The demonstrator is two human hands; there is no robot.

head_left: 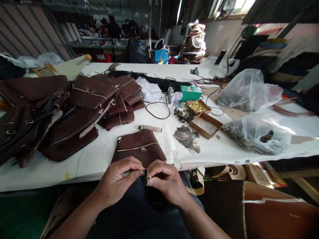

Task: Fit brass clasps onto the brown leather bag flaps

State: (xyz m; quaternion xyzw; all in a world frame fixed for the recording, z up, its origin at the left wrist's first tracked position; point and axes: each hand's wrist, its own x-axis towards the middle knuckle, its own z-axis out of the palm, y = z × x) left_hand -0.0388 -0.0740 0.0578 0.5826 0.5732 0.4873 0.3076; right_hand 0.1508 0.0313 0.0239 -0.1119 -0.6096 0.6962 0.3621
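Observation:
Both hands meet just in front of the table edge, above my lap. My right hand (167, 181) pinches a small dark metal piece (146, 178), held on edge; its exact kind is unclear. Thumb and forefinger of my left hand (122, 179) are pressed together at the top of that same piece. Right behind them lies a brown leather bag panel (136, 141) with a brass zipper (142, 149) and a metal corner at its upper left. My fingers hide part of its front edge. A cloth-wrapped rod (151, 128) rests just beyond the panel.
Brown leather bags (92, 96) are heaped on the left. To the right lie loose flat metal plates (186, 137), a cardboard box (206, 124), a box of brass-coloured bits (198, 107), a green box (190, 93) and plastic bags (256, 132). A black cord (158, 118) loops across the white table (99, 162).

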